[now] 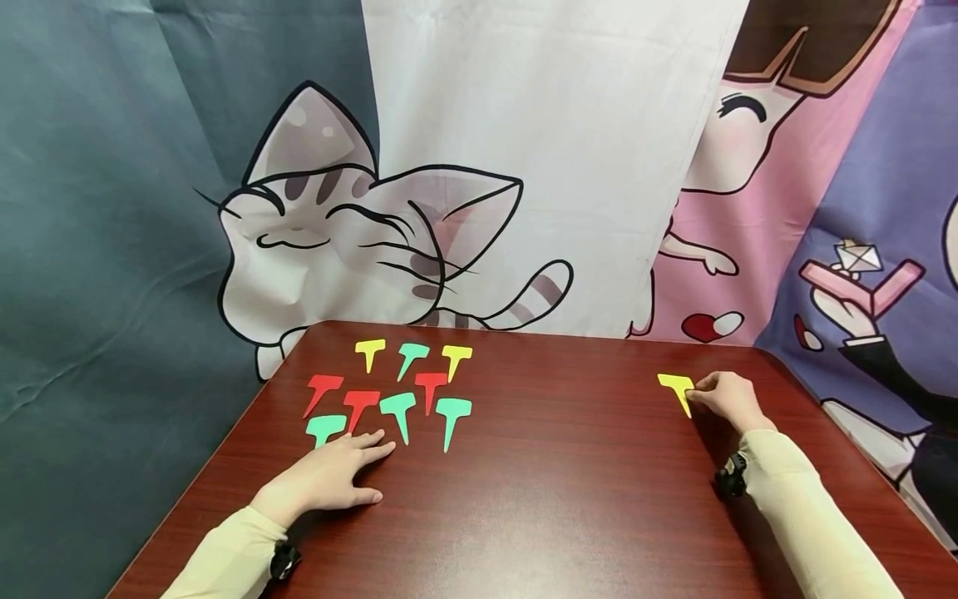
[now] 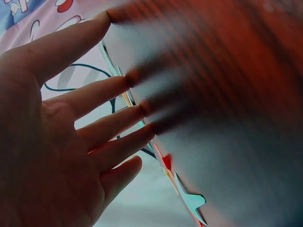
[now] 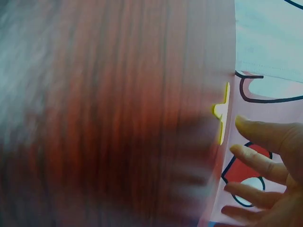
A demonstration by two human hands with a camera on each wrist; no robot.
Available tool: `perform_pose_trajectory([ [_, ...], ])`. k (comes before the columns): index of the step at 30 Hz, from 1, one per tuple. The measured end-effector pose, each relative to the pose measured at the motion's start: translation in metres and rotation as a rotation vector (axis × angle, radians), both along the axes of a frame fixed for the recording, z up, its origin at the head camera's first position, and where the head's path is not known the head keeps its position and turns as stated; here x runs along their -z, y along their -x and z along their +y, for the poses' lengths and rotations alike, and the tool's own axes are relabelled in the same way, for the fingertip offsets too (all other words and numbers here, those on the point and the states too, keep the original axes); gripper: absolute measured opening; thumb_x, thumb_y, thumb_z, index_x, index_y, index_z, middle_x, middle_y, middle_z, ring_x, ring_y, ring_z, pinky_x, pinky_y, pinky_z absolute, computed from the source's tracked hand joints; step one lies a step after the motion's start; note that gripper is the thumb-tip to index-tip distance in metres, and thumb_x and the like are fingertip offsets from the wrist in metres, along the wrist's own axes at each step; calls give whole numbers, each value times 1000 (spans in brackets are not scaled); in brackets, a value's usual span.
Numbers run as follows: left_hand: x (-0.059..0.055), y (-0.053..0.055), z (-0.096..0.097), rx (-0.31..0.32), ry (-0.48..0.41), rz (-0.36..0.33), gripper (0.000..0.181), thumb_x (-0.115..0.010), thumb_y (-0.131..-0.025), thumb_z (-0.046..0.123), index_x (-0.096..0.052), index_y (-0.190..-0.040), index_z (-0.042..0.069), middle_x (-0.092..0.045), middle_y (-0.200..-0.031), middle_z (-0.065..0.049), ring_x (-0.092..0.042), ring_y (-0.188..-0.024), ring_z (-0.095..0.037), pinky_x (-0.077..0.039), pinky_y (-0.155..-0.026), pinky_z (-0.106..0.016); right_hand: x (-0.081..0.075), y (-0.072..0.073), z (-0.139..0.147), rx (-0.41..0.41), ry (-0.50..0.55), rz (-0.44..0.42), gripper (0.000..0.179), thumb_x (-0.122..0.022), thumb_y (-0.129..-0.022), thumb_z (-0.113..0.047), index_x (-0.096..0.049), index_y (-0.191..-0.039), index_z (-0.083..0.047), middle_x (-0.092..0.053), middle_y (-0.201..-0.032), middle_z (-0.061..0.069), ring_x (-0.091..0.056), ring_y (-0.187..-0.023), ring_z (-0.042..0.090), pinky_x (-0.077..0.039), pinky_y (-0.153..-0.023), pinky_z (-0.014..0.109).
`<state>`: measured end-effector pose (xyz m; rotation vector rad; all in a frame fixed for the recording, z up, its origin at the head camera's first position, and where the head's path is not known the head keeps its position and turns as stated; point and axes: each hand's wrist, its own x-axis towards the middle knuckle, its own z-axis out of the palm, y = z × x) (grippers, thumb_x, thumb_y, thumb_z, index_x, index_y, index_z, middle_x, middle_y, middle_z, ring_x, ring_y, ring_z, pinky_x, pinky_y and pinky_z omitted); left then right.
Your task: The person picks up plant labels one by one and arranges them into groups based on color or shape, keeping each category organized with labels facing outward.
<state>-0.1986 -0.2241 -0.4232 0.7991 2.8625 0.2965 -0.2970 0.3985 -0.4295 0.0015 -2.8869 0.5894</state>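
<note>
On woodgrain tabletop (image 1: 554,491), flat T-shaped tags (image 1: 452,410)

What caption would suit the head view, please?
Left hand near nine coloured T-shaped tags; right hand by a lone yellow one.

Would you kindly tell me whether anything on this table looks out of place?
Nothing seems spilled or damaged, but one yellow T-shaped plant tag lies by the right hand, apart from the other tags clustered at left.
</note>
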Motion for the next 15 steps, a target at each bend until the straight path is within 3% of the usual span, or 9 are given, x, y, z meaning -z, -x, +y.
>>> perform_pose_trajectory([
  [6,-1,-1,0,-2,-5,-3,68,-72,-79,42,-51,-138,15,-46,-144,-15,-44,-129,-42,-38,-101,-57,3,1,6,-60,-21,9,45,-74,-80,-26,-62,-105,10,-65,-98,29,-58,-88,45,-46,-80,56],
  [15,-1,-2,1,-7,-4,-9,68,-72,-79,41,-51,-138,15,-46,-144,-15,-44,-129,-41,-39,-101,-56,9,5,15,-174,-75,1,62,-74,-81,-32,-54,-124,8,-56,-120,34,-52,-108,52,-40,-90,62],
])
